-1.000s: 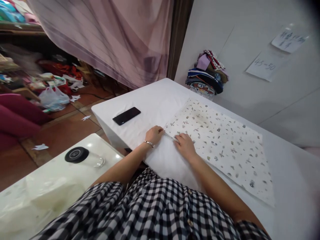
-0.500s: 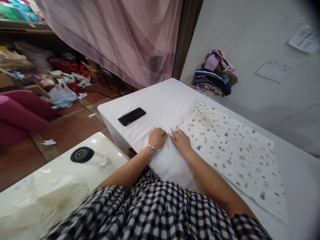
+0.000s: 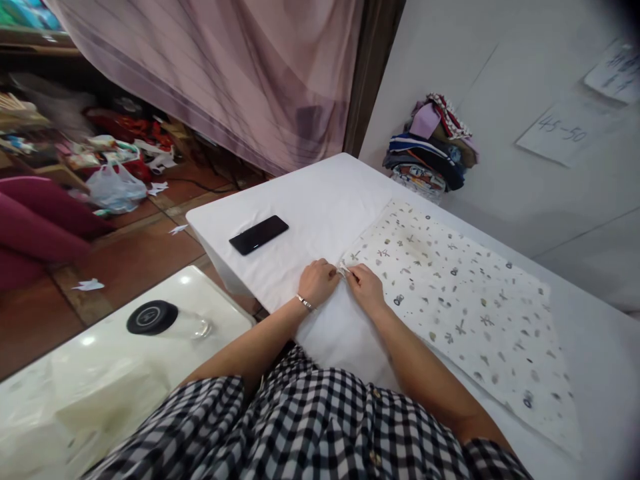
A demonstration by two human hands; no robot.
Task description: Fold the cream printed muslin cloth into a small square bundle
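Your left hand [image 3: 317,283] and right hand [image 3: 367,287], fingertips pinching white material [image 3: 342,269] at the near-left corner of one printed cloth [image 3: 460,300]; the cloth extends rightward, its long axis slanting back toward your side; right hand nearer its middle; two hands, one phone [image 3: 259,235], one table [image 3: 310,190].

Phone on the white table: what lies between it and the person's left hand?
Only a bare, slightly creased stretch of white cloth lies between the phone and the left hand, seen in the head view.
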